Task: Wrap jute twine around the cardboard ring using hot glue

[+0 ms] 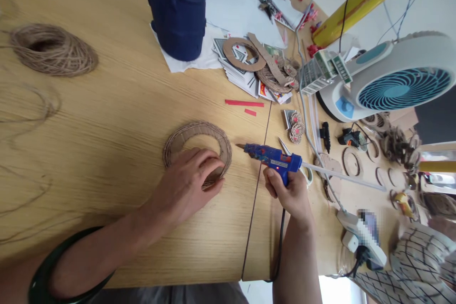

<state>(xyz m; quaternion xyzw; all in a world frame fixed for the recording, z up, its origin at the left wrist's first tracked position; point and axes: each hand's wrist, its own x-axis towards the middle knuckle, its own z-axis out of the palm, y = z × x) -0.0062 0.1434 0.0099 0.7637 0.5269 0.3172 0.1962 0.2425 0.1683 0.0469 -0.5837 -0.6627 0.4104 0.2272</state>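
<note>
My left hand is closed on the near edge of a cardboard ring, its thumb and fingers pinching the rim. The ring lies flat on the table, with brown twine along its outer edge. To its right, my right hand grips the handle of a blue hot glue gun. The nozzle points left at the ring but stays apart from it. A long clear glue stick extends from the back of the gun. Scissors lie partly hidden behind the gun.
A twine coil rests at the upper left, loose strands below it. Beyond the ring stand a navy bottle, playing cards with cardboard pieces, and red strips. A fan, cables and a power strip occupy the right.
</note>
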